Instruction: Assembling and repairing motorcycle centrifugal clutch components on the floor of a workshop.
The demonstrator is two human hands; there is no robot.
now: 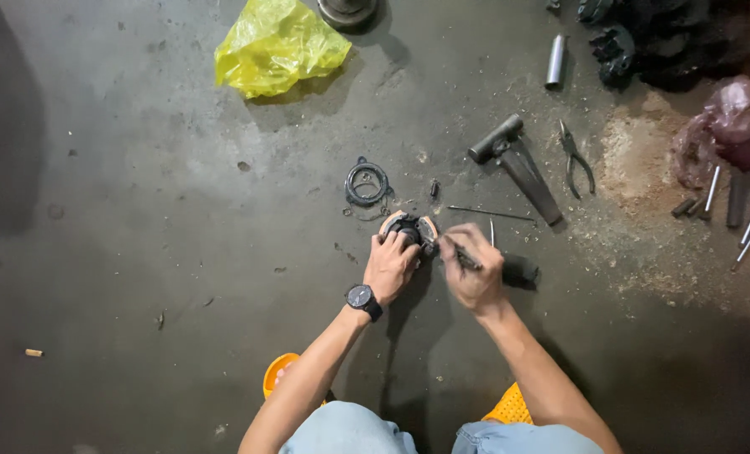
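While the person squats over the concrete floor [139, 252], the left hand [390, 265] — watch on its wrist — is closed over a round dark metal part [407, 227] resting on the floor, and the right hand [473, 271] is curled tight around a thin dark tool [460, 254] whose tip meets that part. Just beyond lie a black ring [366, 183] and a thin rod [491, 213]; farther off — a hammer [516, 163], pliers [576, 157], a yellow plastic bag [278, 46].

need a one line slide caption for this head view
Left hand steadies a round metal part on the concrete floor while right hand works it with a thin tool.
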